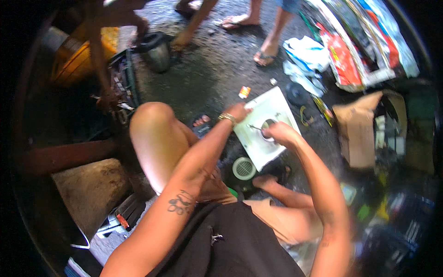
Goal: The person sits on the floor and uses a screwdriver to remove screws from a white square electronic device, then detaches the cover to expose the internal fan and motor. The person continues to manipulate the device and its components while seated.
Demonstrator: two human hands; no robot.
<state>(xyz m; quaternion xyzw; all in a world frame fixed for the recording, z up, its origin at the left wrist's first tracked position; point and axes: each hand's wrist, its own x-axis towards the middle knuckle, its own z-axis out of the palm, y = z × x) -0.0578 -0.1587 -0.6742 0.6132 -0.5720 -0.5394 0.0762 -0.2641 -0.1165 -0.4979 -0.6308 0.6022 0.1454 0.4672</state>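
Observation:
A white, square, shallow panel (260, 150) with a raised rim lies tilted in front of me, close to the ground. Near its middle is a round opening or fitting (268, 123) with a metallic ring. My left hand (238, 112), with a metal-banded watch at its wrist, grips the panel's upper left edge. My right hand (280, 134) is closed over the round fitting and partly covers it. A thin dark rod (254, 127) sticks out to the left beside its fingers; whether they hold it is hidden. A round white slatted grille (244, 168) lies just below the panel.
Another person's hand (181, 40) reaches by a dark metal pot (156, 51). Sandalled feet (265, 53) stand farther off. Plastic bags (307, 54), a red and white sack (341, 60) and a cardboard box (357, 129) line the right. At left are a yellow basket (78, 62) and dark crate (123, 78).

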